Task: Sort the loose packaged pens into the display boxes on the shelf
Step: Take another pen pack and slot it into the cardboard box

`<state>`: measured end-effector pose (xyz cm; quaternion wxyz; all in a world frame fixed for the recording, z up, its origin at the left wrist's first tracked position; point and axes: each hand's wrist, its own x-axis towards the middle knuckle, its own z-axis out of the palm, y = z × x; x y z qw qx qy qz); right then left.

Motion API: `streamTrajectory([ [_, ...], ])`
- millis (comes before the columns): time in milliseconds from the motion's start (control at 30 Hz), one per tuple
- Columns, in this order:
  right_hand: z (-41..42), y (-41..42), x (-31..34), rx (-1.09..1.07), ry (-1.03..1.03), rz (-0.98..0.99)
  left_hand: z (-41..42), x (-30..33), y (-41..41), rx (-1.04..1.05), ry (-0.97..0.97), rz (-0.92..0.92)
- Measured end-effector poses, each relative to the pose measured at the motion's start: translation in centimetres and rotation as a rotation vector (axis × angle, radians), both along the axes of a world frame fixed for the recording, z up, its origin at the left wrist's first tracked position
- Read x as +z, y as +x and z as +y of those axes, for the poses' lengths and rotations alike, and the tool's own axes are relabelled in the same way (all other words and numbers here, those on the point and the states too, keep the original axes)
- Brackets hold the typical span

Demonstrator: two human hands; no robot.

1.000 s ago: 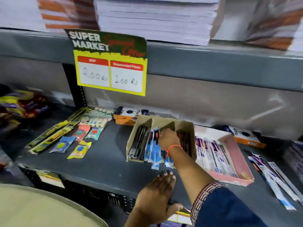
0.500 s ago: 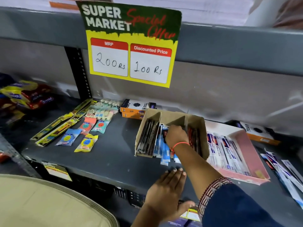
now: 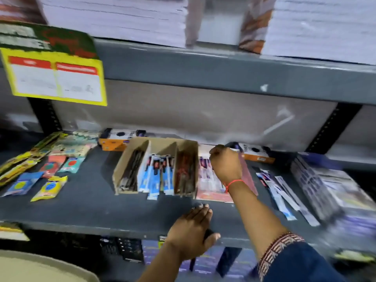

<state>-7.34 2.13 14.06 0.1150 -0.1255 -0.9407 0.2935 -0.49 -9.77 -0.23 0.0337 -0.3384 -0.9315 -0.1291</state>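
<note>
On the grey shelf (image 3: 81,208) stands a brown cardboard box (image 3: 155,166) with three compartments. Left compartment: dark pens. Middle compartment: pens in blue-and-white packs (image 3: 156,176). Right compartment: reddish-dark pens. All lie with the long axis running front to back; the blue packs overhang the open front edge. A pink box (image 3: 211,192) sits touching the cardboard box on its right and holds white-packed pens, same axis. Loose pens (image 3: 284,198) in long white packs lie further right on the shelf, angled toward the front right.

Right hand (image 3: 225,163): over the pink box, fingers curled closed; whether it grips anything cannot be determined. A red thread circles the wrist. Left hand (image 3: 191,233): flat on the shelf's front edge, fingers on top, thumb under the lip.

A yellow price sign (image 3: 55,78) hangs from the upper shelf, which carries paper stacks (image 3: 114,17). The frame is motion-blurred.
</note>
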Motion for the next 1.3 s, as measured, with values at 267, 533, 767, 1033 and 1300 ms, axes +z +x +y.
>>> streamTrajectory([
  [267, 13.4, 3.5, -5.4, -0.367, -0.13, -0.143, 6.5, 2.1, -0.2, -0.062, -0.177, 0.0],
  [533, 18.4, 2.8, -7.8, -0.219, 0.023, -0.326, 7.4, 1.8, -0.4, 0.006, -0.139, 0.006],
  [767, 19.0, 2.1, -8.7, -0.219, 0.11, -0.255, 7.1, 1.3, -0.5, 0.057, -0.135, -0.03],
  [1033, 17.8, 1.7, -8.9, -0.178, 0.274, -0.341, 7.0, 1.3, -0.3, 0.037, -0.205, -0.047],
  [1300, 17.6, 0.8, -8.1, -0.09, 0.003, -0.48, 7.1, 1.7, -0.2, 0.008, -0.171, 0.036],
])
